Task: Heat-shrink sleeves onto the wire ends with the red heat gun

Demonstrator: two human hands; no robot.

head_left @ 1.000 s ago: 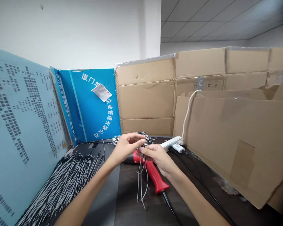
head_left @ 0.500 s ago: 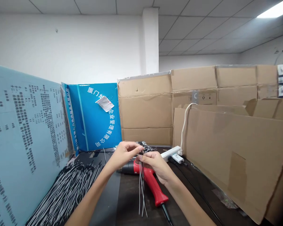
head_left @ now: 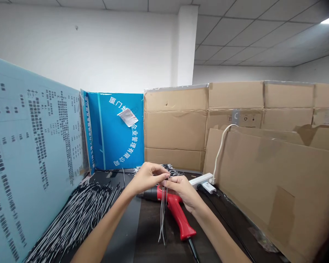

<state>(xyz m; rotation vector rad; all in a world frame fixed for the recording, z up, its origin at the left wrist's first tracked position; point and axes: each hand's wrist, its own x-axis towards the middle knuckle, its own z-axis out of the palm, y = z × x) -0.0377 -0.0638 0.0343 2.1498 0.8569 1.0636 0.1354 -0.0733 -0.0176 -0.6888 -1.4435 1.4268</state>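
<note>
The left hand [head_left: 146, 179] and right hand [head_left: 181, 191] pinch a small bunch of thin sheathed wires [head_left: 162, 215] near its top, over a red-handled tool [head_left: 178, 217] (light, limp stuff that droops and slips, so best held close to the bunched end).

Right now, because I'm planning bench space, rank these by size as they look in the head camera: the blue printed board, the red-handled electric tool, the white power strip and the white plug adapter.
1. Blue printed board
2. Red-handled electric tool and white power strip: unsure, because the tool lies nearer the camera
3. White plug adapter
</note>
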